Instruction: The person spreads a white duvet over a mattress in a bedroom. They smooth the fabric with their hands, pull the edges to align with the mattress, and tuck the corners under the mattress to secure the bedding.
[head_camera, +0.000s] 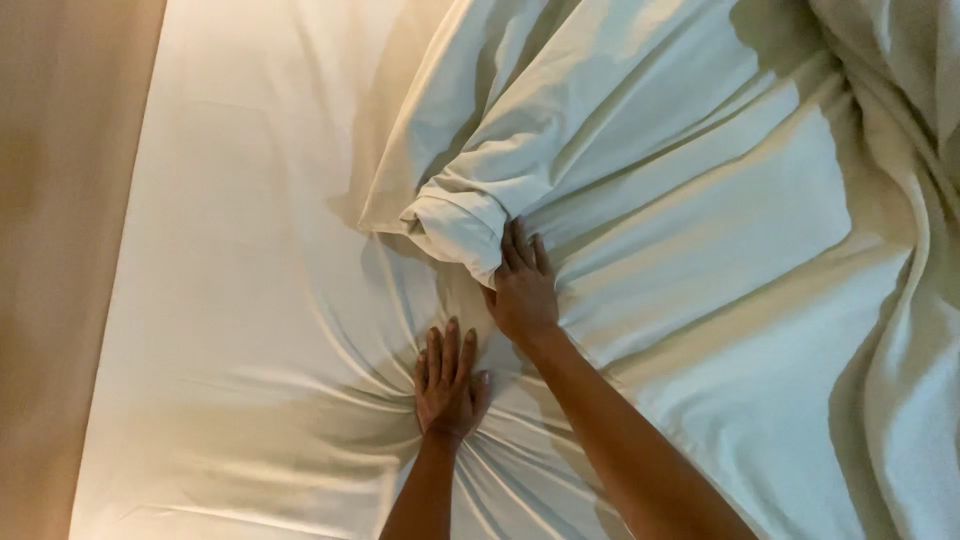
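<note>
My left hand (448, 382) lies flat, palm down, on the white fitted sheet (240, 300), fingers together and pointing away from me; creases fan out around it. Just beyond and to the right, my right hand (522, 285) presses on the bunched corner of a white duvet (470, 215), its fingers at the fold's edge, the thumb tucked against the cloth. The duvet (680, 200) spreads crumpled over the right half of the bed. Whether the right hand grips the fold or only pushes on it is unclear.
The bed's left edge (120, 300) runs from top to bottom, with a tan floor (55, 250) beside it. A thicker rumpled blanket or cover (900, 300) lies heaped along the far right.
</note>
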